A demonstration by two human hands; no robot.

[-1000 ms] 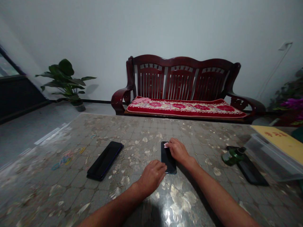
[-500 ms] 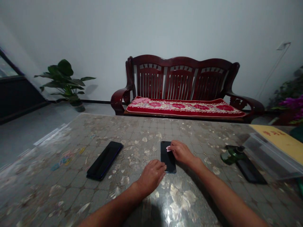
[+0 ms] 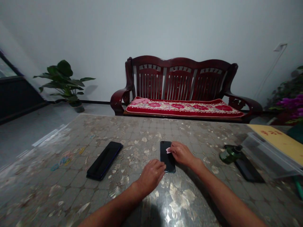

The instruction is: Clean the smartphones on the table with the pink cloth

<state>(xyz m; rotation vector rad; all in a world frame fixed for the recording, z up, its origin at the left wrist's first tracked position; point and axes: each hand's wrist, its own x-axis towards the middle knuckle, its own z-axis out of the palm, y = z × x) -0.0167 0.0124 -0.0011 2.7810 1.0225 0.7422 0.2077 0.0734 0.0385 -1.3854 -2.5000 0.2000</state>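
Two hands are at a dark phone that lies flat on the patterned worktop, near the middle of the view. The right hand has its fingertips closed on a small pale pink piece, held against the upper part of the phone. The left hand has its fingers close together, resting at the phone's lower left edge; whether they grip it, I cannot tell.

Well apart to the left lies another dark phone-like slab, set at a slant, and beyond it some small coloured bands are scattered. On the right, a green bottle with a dark cap stands beside a black slab, partly covering it from view. Next to these is a clear plastic box with a yellow sheet on top. Behind the worktop are a dark red wooden bench with a flowered red mat and, to the left, a potted plant.
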